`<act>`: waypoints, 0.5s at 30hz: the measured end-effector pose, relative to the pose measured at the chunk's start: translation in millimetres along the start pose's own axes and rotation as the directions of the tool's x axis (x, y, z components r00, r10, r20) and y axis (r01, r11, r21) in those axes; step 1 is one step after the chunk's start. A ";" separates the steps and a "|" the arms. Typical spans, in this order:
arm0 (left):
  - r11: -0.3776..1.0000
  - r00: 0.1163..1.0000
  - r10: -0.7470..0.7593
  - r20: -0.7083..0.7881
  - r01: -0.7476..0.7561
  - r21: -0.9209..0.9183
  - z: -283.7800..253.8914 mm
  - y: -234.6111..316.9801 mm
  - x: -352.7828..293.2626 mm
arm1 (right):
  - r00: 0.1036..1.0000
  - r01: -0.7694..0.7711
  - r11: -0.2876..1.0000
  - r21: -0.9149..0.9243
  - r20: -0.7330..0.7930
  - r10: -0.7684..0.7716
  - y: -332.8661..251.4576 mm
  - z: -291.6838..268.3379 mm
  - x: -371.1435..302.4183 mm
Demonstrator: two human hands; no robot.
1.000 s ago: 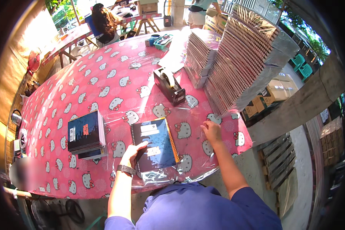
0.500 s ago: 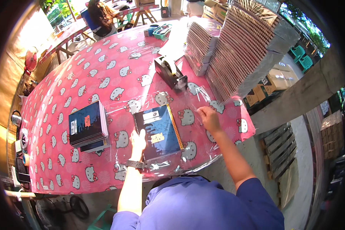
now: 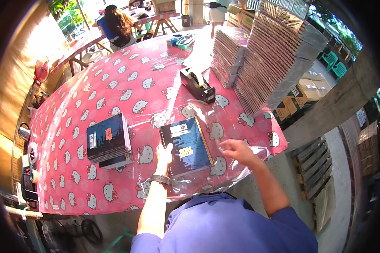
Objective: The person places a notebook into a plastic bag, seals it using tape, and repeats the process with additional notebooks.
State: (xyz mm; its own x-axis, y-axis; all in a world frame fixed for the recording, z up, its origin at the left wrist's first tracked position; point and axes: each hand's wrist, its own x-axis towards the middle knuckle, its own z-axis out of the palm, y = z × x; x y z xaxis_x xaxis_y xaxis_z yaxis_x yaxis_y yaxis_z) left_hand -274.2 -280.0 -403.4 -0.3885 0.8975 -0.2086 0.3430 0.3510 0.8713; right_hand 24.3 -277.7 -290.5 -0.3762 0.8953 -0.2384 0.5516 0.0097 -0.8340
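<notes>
Head view: blue-black spiral notebook (image 3: 186, 145) lies flat near the front table edge, on clear film (image 3: 198, 182); the film's limits are hard to trace through glare. Left hand (image 3: 164, 157) rests at the notebook's left edge, thumb slightly spread from the fingers; undersides of the fingers hidden, so whether it grips cannot be told. Right hand (image 3: 238, 151) is just right of the notebook, fingers partly bent and motion-blurred; cannot tell if film is pinched.

Left of these, a small notebook stack (image 3: 108, 139), well apart; its lowest item is mostly covered. Beyond the notebook, a black tape dispenser (image 3: 198, 86). Tall wrapped stack (image 3: 268, 59) limits room at far right, its lower side close to the table edge. Widest room: the pink tablecloth (image 3: 63, 168), leftward. Background person (image 3: 218, 14) cut off by the upper border.
</notes>
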 end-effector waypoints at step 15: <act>0.996 0.998 0.037 0.055 -0.041 0.081 -2.2 30.7 -32.4 | 0.857 0.488 0.864 -0.125 0.259 -0.446 -67.3 110.1 13.2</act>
State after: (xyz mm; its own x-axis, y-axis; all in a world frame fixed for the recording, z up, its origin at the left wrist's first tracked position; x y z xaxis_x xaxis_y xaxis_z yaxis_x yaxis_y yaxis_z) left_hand -252.9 -298.8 -368.9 -0.3279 0.9232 -0.2004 0.4270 0.3340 0.8403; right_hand -99.7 -315.5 -292.3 -0.7614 0.6471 0.0386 0.3863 0.5007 -0.7746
